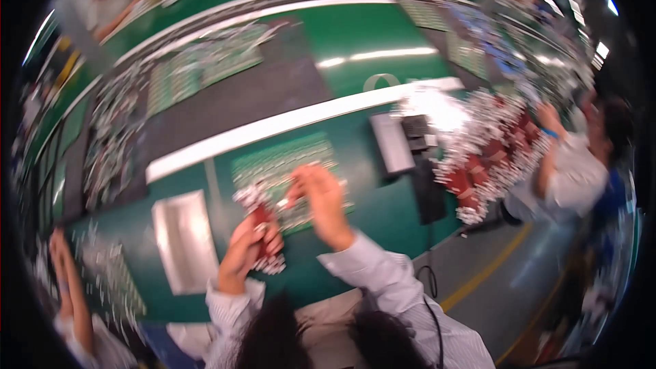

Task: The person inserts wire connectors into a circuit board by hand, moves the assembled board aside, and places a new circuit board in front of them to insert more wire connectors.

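My left hand (239,249) is closed around a bundle of red wires (260,217) with white connectors at both ends. It holds the bundle over the near left part of a green circuit board panel (280,154), which lies on the green bench. Above the middle of the panel is my right hand (322,198), its fingers drawn together toward the wire bundle. Small white bits show by its fingertips, but blur hides whether they are in its grasp.
Left of the panel lies a shallow metal tray (184,242). A grey box (393,143) stands to the right, beside heaped red wire bundles (495,154). Co-workers sit at both sides; one person's hands (61,260) show at far left. A white rail (301,119) runs behind.
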`<state>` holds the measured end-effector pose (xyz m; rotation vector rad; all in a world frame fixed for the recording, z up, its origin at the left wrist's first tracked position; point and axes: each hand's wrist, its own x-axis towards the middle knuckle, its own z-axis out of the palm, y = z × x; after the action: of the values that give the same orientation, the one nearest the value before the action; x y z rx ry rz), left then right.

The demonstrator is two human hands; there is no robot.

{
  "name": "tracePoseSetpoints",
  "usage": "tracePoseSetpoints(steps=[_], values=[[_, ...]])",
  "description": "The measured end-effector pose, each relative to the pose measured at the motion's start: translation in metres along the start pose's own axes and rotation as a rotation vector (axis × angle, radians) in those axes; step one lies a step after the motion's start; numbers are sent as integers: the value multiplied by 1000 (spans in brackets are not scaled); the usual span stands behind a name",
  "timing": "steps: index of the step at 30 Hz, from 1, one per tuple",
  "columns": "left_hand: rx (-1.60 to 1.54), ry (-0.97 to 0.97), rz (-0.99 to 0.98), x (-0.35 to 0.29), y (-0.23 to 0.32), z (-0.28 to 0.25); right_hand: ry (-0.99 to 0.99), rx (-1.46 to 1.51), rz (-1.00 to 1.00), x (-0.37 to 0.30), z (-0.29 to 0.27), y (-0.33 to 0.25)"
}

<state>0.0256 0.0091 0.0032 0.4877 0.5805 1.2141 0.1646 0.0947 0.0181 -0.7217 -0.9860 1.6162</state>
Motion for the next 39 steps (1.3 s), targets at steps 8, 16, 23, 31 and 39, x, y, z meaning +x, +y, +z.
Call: tracePoseSetpoints(steps=[8,16,23,31,39], values=[[110,-48,77,-3,-1,-6,-298,-166,136,-6,8,7],[177,-9,189,-8,-1,-10,-370,-449,-220,-11,11,12],[232,199,324,-5,4,-12,-544,-688,-806,-26,23,14],[13,163,364,-8,5,-10,-230,29,196,-23,15,25],[95,243,425,-8,7,-9,-264,159,339,-21,15,25]])
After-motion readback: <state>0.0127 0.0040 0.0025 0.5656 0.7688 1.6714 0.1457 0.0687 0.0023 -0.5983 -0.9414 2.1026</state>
